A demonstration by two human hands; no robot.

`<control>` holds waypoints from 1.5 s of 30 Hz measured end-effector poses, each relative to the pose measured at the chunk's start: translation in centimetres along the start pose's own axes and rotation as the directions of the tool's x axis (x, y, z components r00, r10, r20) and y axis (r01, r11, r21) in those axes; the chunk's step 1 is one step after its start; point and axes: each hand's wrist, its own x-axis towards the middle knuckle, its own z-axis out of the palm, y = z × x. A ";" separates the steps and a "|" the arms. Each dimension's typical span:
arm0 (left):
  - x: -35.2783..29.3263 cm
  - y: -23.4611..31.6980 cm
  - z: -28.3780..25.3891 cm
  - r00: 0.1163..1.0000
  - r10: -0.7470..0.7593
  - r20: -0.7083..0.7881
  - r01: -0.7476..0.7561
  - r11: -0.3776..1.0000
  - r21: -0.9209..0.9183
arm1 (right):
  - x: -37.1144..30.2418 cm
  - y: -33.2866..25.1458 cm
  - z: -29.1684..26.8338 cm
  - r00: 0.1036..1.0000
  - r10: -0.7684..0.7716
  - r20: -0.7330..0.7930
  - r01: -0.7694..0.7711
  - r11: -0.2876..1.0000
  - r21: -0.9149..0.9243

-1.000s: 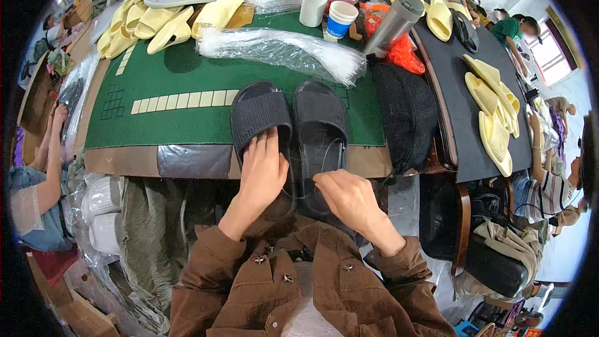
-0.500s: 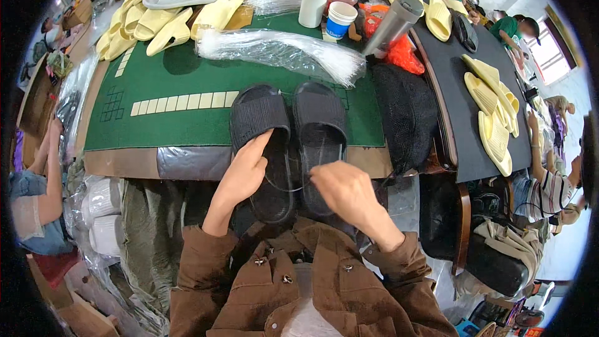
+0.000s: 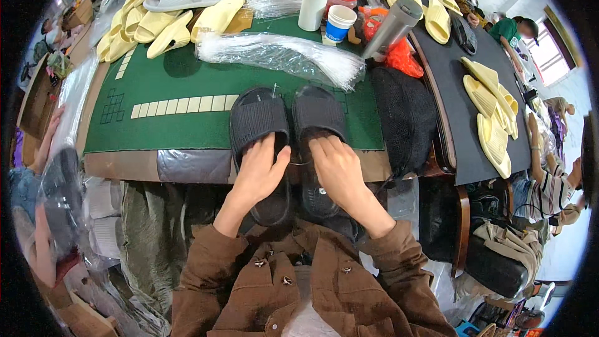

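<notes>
A pair of black slippers lies side by side at the table's near edge, toes away from me. My left hand (image 3: 259,170) has its fingers curled under the strap of the left slipper (image 3: 257,112), thumb apart. My right hand (image 3: 337,168) reaches with bent fingers under the strap of the right slipper (image 3: 318,112); its fingertips are hidden, so what they hold cannot be made out. A thin clear plastic tie (image 3: 301,163) shows between the hands, and a small pale tip stands up at the left slipper's toe. Beyond lies a bundle of white plastic ties (image 3: 281,53) in clear wrap.
Yellow slippers (image 3: 153,25) and a grey one are piled at the far left. A white bottle (image 3: 317,0), paper cup (image 3: 340,24) and grey tumbler (image 3: 394,25) stand behind. A black mesh bag (image 3: 407,118) sits right. Other people work at both sides.
My right hand has moved from holding the tie near the slippers' middle up under the right strap. My left hand has shifted rightward. A person at left now holds a dark, plastic-wrapped thing.
</notes>
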 end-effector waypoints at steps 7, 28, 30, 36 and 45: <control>0.7 -1.4 0.9 0.991 0.052 0.122 -0.053 0.999 0.008 | 0.2 -0.5 1.6 0.991 -0.070 0.118 0.090 0.980 -0.177; 3.6 1.0 1.3 0.978 -0.025 0.205 -0.014 0.982 0.186 | 0.0 2.5 -1.1 0.942 -0.014 0.336 -0.172 0.839 0.516; 3.4 1.2 1.6 0.985 -0.025 0.173 -0.009 0.981 0.194 | 0.2 2.4 -0.9 0.949 -0.036 0.314 -0.156 0.812 0.563; 3.5 1.3 2.3 0.985 -0.090 0.148 0.059 0.977 0.204 | 0.0 3.1 -0.8 0.949 -0.096 0.300 -0.110 0.790 0.603; 3.2 -0.6 4.3 0.994 0.080 -0.078 -0.049 0.939 0.340 | 0.5 1.8 -1.1 0.961 -0.067 0.267 -0.096 0.828 0.552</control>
